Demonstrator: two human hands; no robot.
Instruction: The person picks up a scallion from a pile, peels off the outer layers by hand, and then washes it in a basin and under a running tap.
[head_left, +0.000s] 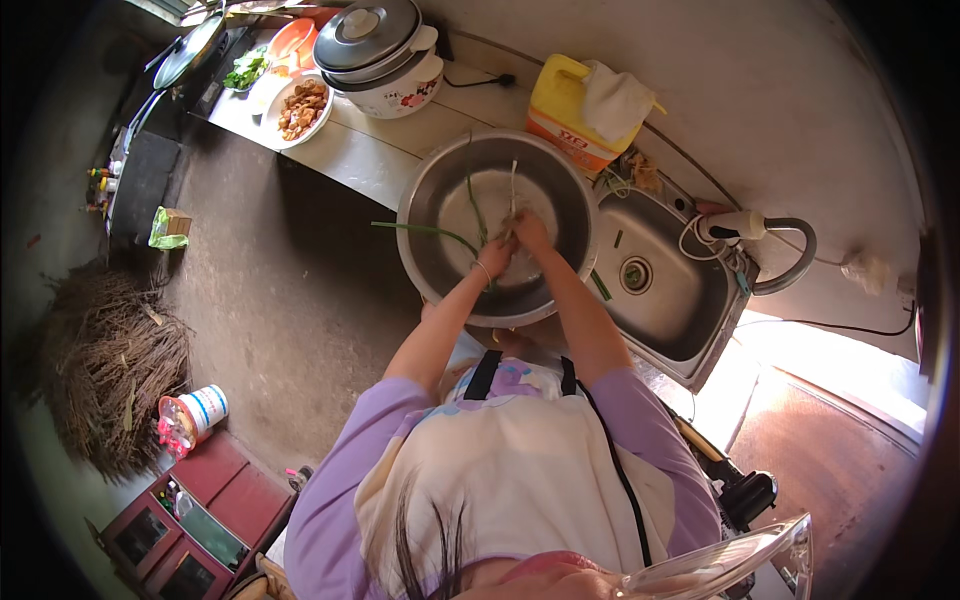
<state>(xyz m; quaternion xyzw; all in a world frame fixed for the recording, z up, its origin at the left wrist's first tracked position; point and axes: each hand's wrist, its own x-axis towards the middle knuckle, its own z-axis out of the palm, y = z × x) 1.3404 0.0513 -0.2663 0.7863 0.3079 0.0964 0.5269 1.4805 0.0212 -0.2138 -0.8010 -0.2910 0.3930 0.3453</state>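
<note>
A large stainless steel basin (577, 195) stands before me at the counter's edge, next to the sink. Inside it, my left hand (495, 258) grips green onions (439, 231), whose long leaves stretch left past the basin's rim. My right hand (531, 231) meets the left one, its fingers closed on the same bunch near the root end. A pale stalk (514, 184) points away from me above the fingers. Both sets of fingertips partly cover the bunch, so how many stalks they hold is hidden.
The sink (675, 281) at right has green scraps in it and a hose-like faucet (795, 259). Behind the basin is a yellow jug (551, 90) with a cloth (615, 101). A rice cooker (390, 86) and a bowl of sliced food (302, 111) stand at left.
</note>
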